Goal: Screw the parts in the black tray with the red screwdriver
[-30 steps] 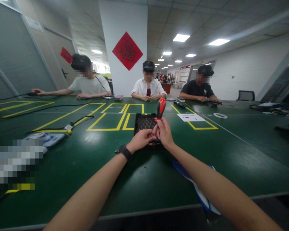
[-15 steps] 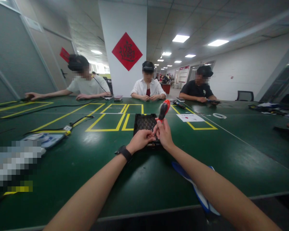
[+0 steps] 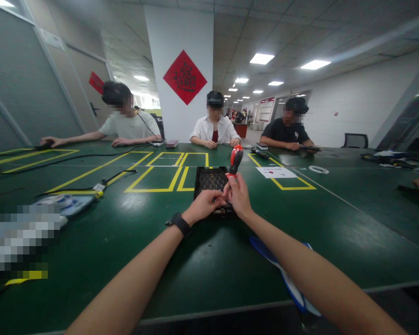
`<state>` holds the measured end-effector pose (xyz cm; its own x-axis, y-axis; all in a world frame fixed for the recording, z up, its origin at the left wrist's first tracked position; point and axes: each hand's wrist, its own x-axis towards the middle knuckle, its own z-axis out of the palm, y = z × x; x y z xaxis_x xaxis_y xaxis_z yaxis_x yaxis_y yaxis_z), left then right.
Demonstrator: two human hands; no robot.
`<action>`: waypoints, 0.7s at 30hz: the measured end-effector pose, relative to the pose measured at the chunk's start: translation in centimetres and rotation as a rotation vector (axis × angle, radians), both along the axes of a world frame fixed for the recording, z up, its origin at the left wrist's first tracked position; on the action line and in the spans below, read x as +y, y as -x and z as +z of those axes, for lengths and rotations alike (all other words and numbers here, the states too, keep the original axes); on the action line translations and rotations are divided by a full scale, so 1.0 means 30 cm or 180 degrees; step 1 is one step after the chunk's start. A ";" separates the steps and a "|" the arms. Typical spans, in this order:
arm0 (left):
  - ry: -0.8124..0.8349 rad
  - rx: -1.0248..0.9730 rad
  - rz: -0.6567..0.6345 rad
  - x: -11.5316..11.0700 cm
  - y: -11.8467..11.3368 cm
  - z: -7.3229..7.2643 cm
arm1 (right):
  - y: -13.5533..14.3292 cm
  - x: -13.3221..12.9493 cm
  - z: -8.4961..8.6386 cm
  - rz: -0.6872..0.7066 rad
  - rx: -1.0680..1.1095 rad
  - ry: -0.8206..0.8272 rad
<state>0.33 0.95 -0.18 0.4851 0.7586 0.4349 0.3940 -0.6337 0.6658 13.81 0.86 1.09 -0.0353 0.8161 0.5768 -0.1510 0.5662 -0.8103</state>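
Observation:
A screwdriver (image 3: pixel 235 160) with a red and black handle stands nearly upright in my right hand (image 3: pixel 239 195), its handle rising above the fingers. My left hand (image 3: pixel 206 203) is pinched close beside the right one, near the screwdriver's lower end. What its fingertips hold, if anything, is hidden. Under both hands lies a black open case (image 3: pixel 204 177) with a dark, patterned inside. The screwdriver's tip is covered by my fingers, so I cannot tell what it touches.
A blue and white flat object (image 3: pixel 289 279) lies under my right forearm. Yellow tape outlines, a paper sheet (image 3: pixel 276 172) and a white ring (image 3: pixel 319 170) are on the green table (image 3: pixel 125 251). Cables and a bagged item (image 3: pixel 73 204) lie left. Three people sit opposite.
The screwdriver's handle has swung left, from leaning right to nearly upright. Both hands stay at the black case, still close together.

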 end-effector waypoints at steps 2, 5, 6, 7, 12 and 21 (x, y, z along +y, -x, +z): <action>0.0032 -0.0011 0.0162 -0.001 -0.002 0.000 | 0.001 0.002 -0.002 -0.0033 0.0053 -0.0009; -0.0090 0.0227 0.0376 0.000 0.001 -0.001 | 0.003 0.003 -0.006 0.0037 0.0046 0.0021; -0.0143 0.0299 0.0342 0.001 0.002 0.000 | 0.003 0.002 -0.006 0.0075 0.0013 0.0041; -0.0187 0.0336 0.0274 0.002 0.004 0.001 | 0.002 0.002 -0.007 0.0096 -0.0025 0.0062; -0.0154 0.0168 0.0225 0.004 0.002 -0.001 | 0.001 -0.001 -0.006 -0.0129 -0.0044 -0.0012; -0.0204 0.0250 0.0036 0.005 0.005 -0.001 | 0.007 -0.003 -0.008 -0.0062 -0.0109 0.0043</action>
